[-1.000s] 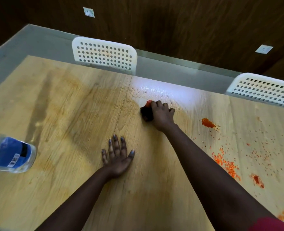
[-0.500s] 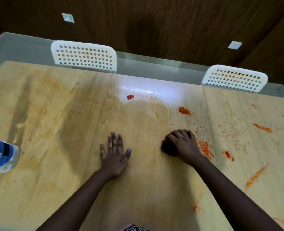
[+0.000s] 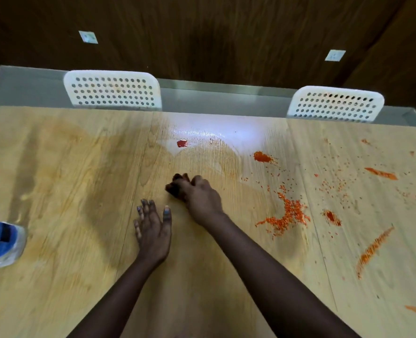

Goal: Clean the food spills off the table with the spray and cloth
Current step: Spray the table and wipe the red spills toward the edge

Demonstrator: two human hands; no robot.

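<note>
Two hands work our pale wooden table (image 3: pixel 55 167); our left hand (image 3: pixel 154 230) lies flat, fingers spread; our right hand (image 3: pixel 199 196) grips the dark crumpled cloth (image 3: pixel 175 187) mid-table; orange food spills (image 3: pixel 287 213) lie right; the blue-labelled clear spray bottle (image 3: pixel 0 242) sits at the left edge.

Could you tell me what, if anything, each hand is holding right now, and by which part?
The right hand grips a bunched dark cloth from above; the left hand lies flat on the table, holding nothing.
</note>
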